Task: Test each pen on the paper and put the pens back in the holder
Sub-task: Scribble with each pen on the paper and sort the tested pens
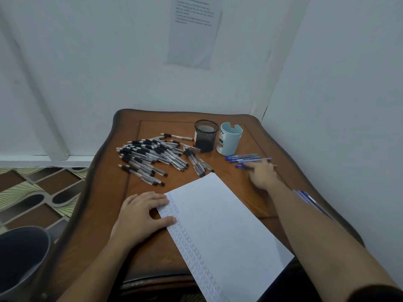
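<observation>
A white sheet of paper [220, 232] lies slanted on the wooden table [104, 192], with rows of small pen marks down its left edge. My left hand [141, 216] presses flat on that edge. My right hand [262, 174] reaches to a small group of blue pens [246, 158], its fingers on one of them; whether it grips the pen is unclear. A large heap of black-grip clear pens [157, 156] lies at the middle left. A black mesh holder [206, 136] and a light blue cup holder [229, 139] stand behind.
More blue pens [311, 201] lie by the table's right edge, partly hidden behind my right forearm. White walls close in behind and to the right. A dark round bin [19, 256] stands on the patterned floor at the left.
</observation>
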